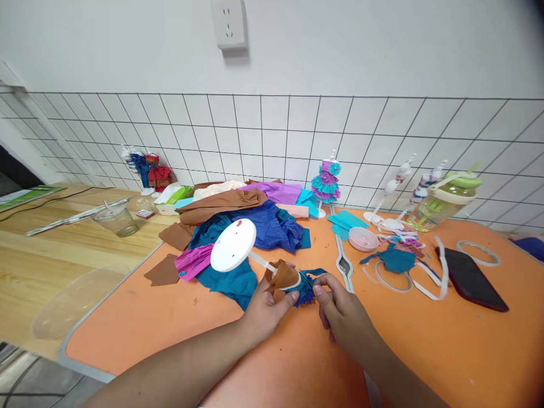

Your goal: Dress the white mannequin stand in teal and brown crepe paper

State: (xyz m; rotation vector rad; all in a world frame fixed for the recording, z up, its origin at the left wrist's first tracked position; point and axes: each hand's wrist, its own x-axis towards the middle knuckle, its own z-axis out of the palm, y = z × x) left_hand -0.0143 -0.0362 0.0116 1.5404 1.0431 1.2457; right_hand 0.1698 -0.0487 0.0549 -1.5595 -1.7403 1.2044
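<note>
My left hand is closed around a small craft figure wrapped in brown paper, near the centre of the table. A white stem joins the figure to a round white base with small red and dark marks, tilted up to the left. Teal and blue crinkled paper covers the figure's right end. There my right hand pinches the edge of the teal paper between thumb and fingers. Part of the figure is hidden behind my left thumb.
Crepe paper is heaped behind the hands. A purple and teal figure stands near the wall. To the right are a pink bowl, tape rolls, a phone and a green-lidded bottle. A glass cup stands left.
</note>
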